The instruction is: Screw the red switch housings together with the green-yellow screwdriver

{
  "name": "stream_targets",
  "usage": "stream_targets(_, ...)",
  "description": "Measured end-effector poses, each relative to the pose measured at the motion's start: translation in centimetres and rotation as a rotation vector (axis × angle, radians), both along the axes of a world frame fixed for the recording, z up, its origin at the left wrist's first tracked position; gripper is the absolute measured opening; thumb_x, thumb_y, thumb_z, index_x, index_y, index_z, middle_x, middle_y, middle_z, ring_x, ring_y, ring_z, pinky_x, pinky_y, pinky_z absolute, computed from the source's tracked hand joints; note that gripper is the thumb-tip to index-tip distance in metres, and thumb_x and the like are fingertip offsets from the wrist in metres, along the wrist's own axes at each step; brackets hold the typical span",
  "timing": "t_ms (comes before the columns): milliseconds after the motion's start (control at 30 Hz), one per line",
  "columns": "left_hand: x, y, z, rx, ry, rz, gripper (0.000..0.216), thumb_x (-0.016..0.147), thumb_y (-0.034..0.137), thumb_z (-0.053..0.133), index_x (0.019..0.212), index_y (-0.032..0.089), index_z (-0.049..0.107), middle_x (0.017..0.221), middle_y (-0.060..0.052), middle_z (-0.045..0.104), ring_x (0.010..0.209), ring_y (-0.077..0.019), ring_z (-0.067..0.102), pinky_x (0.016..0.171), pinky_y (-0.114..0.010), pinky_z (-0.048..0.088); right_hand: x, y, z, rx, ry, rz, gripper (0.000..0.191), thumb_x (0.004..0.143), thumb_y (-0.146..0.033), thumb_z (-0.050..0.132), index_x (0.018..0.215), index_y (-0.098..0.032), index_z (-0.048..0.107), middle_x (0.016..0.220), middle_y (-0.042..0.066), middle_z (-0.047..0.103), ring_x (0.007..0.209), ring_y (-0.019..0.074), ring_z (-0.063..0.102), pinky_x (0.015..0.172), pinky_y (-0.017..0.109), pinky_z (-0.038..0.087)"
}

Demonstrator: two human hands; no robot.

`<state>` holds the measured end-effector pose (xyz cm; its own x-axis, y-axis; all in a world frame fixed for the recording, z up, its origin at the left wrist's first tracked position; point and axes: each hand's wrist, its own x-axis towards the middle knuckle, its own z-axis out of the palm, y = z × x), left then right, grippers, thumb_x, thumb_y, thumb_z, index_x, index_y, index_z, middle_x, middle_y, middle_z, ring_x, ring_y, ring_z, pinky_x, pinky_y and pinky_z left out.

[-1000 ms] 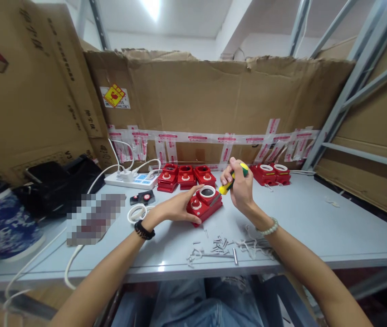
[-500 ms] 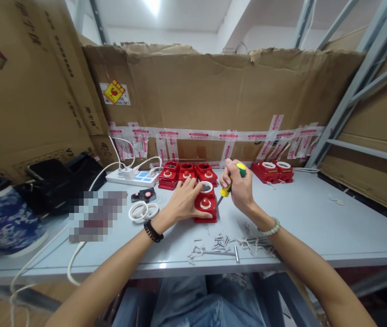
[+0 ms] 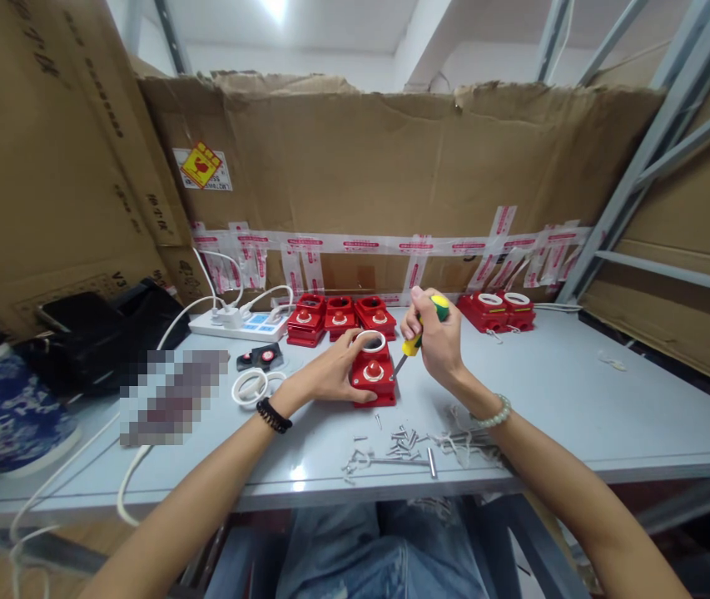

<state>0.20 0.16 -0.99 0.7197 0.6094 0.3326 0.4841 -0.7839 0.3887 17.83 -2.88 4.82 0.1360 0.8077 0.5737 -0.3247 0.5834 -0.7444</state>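
My left hand (image 3: 335, 371) grips a red box (image 3: 367, 394) from its left side, thumb along the near face and fingers behind. The box carries a white ring round a dark opening and a red dome below it. My right hand (image 3: 439, 339) is closed round the yellow and green handle of a screwdriver (image 3: 414, 344). Its shaft slants down left, and the tip meets the box's right side near a corner screw. In front of the box lie several loose screws (image 3: 400, 441) and a metal T-handled rod (image 3: 399, 462).
Several similar red boxes (image 3: 340, 314) stand along the cardboard at the back, and two with white rings (image 3: 495, 311) sit at back right. Left are white rings (image 3: 250, 388), black parts (image 3: 260, 357), a power strip (image 3: 237, 324), cables and a blue-patterned cup (image 3: 8, 408).
The fingers of my left hand have slid a little, from over the box's top towards its left side. The screwdriver stays at the box's right side. The whole view has shifted slightly.
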Motion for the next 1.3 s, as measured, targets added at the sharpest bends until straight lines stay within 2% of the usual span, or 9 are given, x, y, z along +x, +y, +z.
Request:
stream_targets(233,0.0,0.1,-0.2,0.068,0.004,0.057,0.094,0.058,0.050,0.075,0.137,0.027,0.028,0.116,-0.009,0.039,0.109,-0.0295,0.044,0.095,-0.046,0.041,-0.4,0.1,-0.2,0.026,-0.009,-0.021,0.037,0.077,-0.043,0.063,0.061,-0.021,0.038,0.043,-0.011,0.037,0.036,0.0054,0.042,0.037,0.019,0.035)
stream_targets(567,0.2,0.1,-0.4,0.136,0.067,0.117,0.096,0.058,0.060,0.071,0.136,0.025,0.029,0.111,-0.009,0.041,0.101,-0.0290,0.045,0.090,-0.047,0.042,-1.2,-1.7,-0.3,0.069,-0.211,-0.147,0.033,0.080,-0.042,0.060,0.065,-0.021,0.040,0.044,-0.010,0.043,0.038,0.0049,0.042,0.041,0.020,0.037)
stream_targets(700,0.3,0.2,-0.5,0.153,0.071,0.121,0.095,0.058,0.060,0.071,0.135,0.024,0.030,0.111,-0.010,0.041,0.100,-0.0292,0.044,0.089,-0.047,0.042,-1.4,-1.9,-0.5,0.041,-0.274,-0.155,0.032,0.081,-0.044,0.058,0.067,-0.021,0.041,0.047,-0.009,0.043,0.040,0.0054,0.041,0.043,0.020,0.036)
stream_targets(800,0.4,0.0,-0.5,0.160,0.074,0.131,0.093,0.058,0.059,0.071,0.134,0.023,0.032,0.109,-0.010,0.041,0.099,-0.0290,0.044,0.088,-0.047,0.043,-1.2,-1.6,-0.2,0.028,-0.317,-0.122,0.033,0.086,-0.049,0.048,0.070,-0.021,0.041,0.047,-0.009,0.040,0.042,0.0071,0.041,0.045,0.021,0.037)
stream_targets(900,0.5,-0.2,-0.4,0.165,0.070,0.131,0.092,0.058,0.057,0.072,0.134,0.023,0.032,0.105,-0.008,0.042,0.097,-0.0282,0.045,0.088,-0.047,0.043,-0.6,-1.6,0.8,0.056,-0.569,-0.244,0.042,0.091,-0.052,0.033,0.067,-0.020,0.044,0.050,-0.005,0.044,0.047,0.0089,0.044,0.050,0.023,0.036)
stream_targets(1000,0.5,-0.3,-0.4,0.150,0.047,0.117,0.093,0.058,0.055,0.073,0.135,0.024,0.031,0.106,-0.008,0.042,0.098,-0.0281,0.045,0.089,-0.046,0.042,0.4,-1.7,2.5,0.086,-0.980,-0.637,0.045,0.089,-0.052,0.036,0.061,-0.019,0.047,0.061,0.001,0.055,0.057,0.0116,0.049,0.056,0.025,0.033)
stream_targets(1067,0.5,-0.3,-0.4,0.137,0.028,0.116,0.093,0.057,0.054,0.074,0.134,0.024,0.031,0.110,-0.009,0.042,0.100,-0.0287,0.045,0.089,-0.046,0.043,1.1,-1.9,3.7,0.018,-1.239,-0.826,0.043,0.088,-0.052,0.038,0.063,-0.019,0.051,0.063,0.003,0.058,0.058,0.0147,0.051,0.053,0.027,0.028)
stream_targets(1167,0.5,-0.3,-0.4,0.127,0.021,0.121,0.090,0.056,0.052,0.075,0.131,0.024,0.035,0.112,-0.010,0.042,0.101,-0.0291,0.045,0.088,-0.046,0.043,1.8,-2.0,5.4,-0.050,-1.572,-0.828,0.043,0.090,-0.048,0.034,0.071,-0.017,0.057,0.064,0.007,0.063,0.059,0.0188,0.055,0.052,0.029,0.025)
stream_targets(1300,0.6,-0.4,-0.2,0.131,0.041,0.131,0.090,0.056,0.051,0.076,0.131,0.023,0.035,0.111,-0.010,0.041,0.100,-0.0288,0.046,0.088,-0.046,0.043,2.1,-2.1,7.0,0.065,-1.800,-0.630,0.037,0.091,-0.040,0.034,0.074,-0.017,0.057,0.072,0.009,0.066,0.064,0.0196,0.058,0.054,0.029,0.027)
